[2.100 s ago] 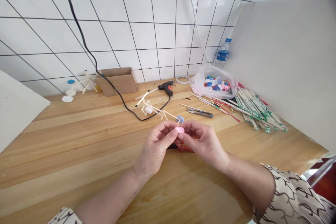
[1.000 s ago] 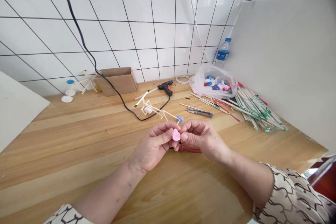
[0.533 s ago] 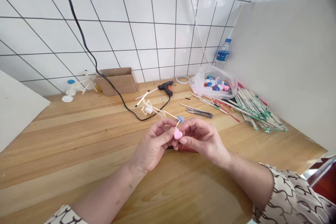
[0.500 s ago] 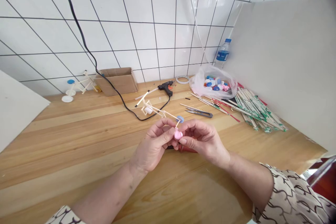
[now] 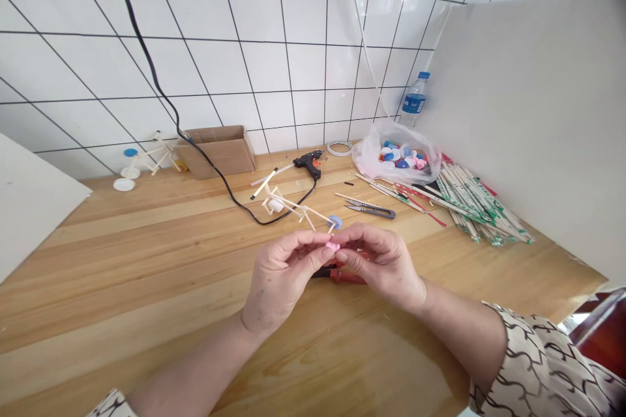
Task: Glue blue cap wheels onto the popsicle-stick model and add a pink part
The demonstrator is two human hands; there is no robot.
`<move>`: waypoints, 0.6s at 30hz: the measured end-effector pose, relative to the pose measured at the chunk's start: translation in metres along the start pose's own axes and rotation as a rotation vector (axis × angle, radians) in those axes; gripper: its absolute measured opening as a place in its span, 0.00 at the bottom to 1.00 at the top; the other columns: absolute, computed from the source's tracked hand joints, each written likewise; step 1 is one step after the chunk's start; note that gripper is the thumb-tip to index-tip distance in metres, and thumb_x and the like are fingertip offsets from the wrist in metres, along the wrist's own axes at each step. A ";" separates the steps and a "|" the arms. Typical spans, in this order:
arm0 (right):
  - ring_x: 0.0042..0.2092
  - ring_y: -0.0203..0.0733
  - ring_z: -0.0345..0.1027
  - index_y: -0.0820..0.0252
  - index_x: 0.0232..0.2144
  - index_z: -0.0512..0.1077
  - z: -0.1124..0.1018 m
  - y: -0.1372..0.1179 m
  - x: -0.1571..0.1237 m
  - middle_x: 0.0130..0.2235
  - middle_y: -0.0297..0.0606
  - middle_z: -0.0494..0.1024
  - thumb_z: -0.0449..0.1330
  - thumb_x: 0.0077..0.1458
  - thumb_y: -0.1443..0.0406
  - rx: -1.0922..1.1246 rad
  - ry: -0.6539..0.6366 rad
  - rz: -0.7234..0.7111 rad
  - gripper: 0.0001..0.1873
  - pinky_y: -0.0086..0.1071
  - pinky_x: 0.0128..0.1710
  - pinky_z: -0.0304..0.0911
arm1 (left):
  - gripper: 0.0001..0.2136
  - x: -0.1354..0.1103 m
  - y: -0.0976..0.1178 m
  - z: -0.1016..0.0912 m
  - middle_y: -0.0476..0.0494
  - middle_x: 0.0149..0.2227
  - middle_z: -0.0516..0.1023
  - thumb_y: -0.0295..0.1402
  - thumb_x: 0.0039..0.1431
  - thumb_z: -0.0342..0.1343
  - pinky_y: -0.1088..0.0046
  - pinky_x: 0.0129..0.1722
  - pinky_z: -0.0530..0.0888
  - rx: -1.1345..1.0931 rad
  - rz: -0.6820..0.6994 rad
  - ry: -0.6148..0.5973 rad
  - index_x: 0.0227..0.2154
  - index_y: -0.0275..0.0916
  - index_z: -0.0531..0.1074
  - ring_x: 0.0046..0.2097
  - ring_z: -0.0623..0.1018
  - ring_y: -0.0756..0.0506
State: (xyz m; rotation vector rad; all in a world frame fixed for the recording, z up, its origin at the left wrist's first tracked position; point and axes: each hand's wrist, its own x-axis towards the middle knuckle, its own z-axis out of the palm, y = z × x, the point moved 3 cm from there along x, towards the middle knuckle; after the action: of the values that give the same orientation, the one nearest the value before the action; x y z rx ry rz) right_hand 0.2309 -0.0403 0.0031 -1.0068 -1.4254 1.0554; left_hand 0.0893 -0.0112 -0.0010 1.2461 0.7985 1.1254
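Between my fingertips is a small pink piece, mostly covered; its exact kind I cannot make out. My left hand pinches it from the left, and my right hand pinches it from the right. Just beyond my fingers stands a small model made of thin wooden sticks, with a blue bottle cap at its near end. Partly hidden under my hands lies a red-handled tool on the wooden table.
Behind the model lies a black glue gun with its cord. Thread snips, wrapped chopsticks and a plastic bag of bottle caps are to the right. A cardboard box and another stick model stand back left.
My fingers have closed in around the pink piece, so less of it shows. My left hand has turned slightly, its fingertips now nearly meeting those of my right.
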 end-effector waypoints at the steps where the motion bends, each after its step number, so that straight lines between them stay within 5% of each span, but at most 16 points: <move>1: 0.29 0.36 0.71 0.59 0.33 0.73 0.001 0.000 -0.001 0.31 0.37 0.76 0.62 0.50 0.60 -0.004 0.012 -0.005 0.09 0.29 0.26 0.71 | 0.04 -0.001 0.002 0.000 0.47 0.27 0.81 0.27 0.45 0.64 0.75 0.31 0.76 0.023 0.018 0.019 0.28 0.37 0.78 0.29 0.78 0.49; 7: 0.27 0.36 0.70 0.60 0.30 0.71 0.004 -0.002 0.000 0.28 0.36 0.75 0.60 0.52 0.63 0.015 0.048 -0.073 0.06 0.29 0.24 0.70 | 0.03 -0.006 0.007 0.002 0.48 0.26 0.81 0.25 0.45 0.64 0.76 0.30 0.76 0.080 0.093 0.079 0.24 0.39 0.79 0.27 0.78 0.49; 18: 0.33 0.39 0.72 0.60 0.32 0.70 0.000 -0.006 0.001 0.31 0.37 0.76 0.63 0.49 0.60 0.138 -0.038 0.051 0.10 0.31 0.27 0.71 | 0.03 0.001 -0.008 -0.003 0.48 0.26 0.80 0.27 0.45 0.64 0.74 0.30 0.76 -0.109 -0.014 -0.043 0.26 0.38 0.78 0.26 0.77 0.51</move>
State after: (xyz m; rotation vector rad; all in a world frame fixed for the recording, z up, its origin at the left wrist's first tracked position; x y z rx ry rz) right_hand 0.2302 -0.0411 0.0089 -0.9316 -1.3432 1.1993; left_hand 0.0889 -0.0088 -0.0089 1.1684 0.7035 1.1127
